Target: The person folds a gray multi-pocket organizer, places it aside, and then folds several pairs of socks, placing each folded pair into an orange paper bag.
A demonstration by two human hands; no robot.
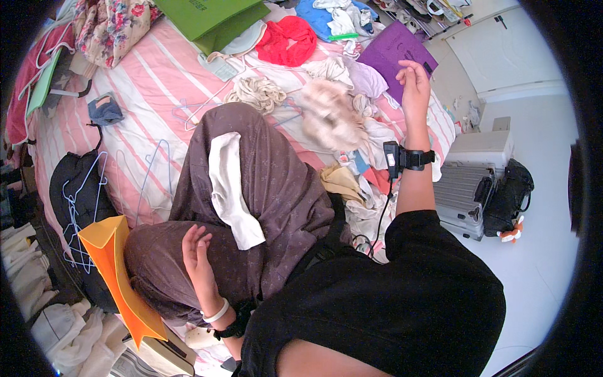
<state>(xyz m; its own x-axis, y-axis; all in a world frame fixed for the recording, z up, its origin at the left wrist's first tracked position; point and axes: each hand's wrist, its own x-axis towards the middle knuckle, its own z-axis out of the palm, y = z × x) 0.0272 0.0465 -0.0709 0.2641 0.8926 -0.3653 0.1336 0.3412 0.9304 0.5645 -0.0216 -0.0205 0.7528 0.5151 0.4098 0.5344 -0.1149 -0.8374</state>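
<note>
A white sock (231, 188) lies stretched out across my brown trousers, over my bent legs. My left hand (198, 259) is raised above my thigh, left of the sock's lower end and apart from it, with loosely curled fingers and nothing in them. Out to the right, my right hand (414, 87) appears in front of a purple bag (386, 52); whether it touches the bag I cannot tell. Its fingers are loosely bent and hold nothing. Beside that arm lie a fluffy beige item (330, 115) and a heap of light-coloured clothes (372, 136).
On the pink-striped bed sheet (146, 89) lie a red garment (287, 42), a green bag (212, 21), bundled cream cloth (256, 93) and blue hangers (96, 184). An orange paper bag (118, 273) stands by my left knee. A grey suitcase (461, 193) is on the floor at right.
</note>
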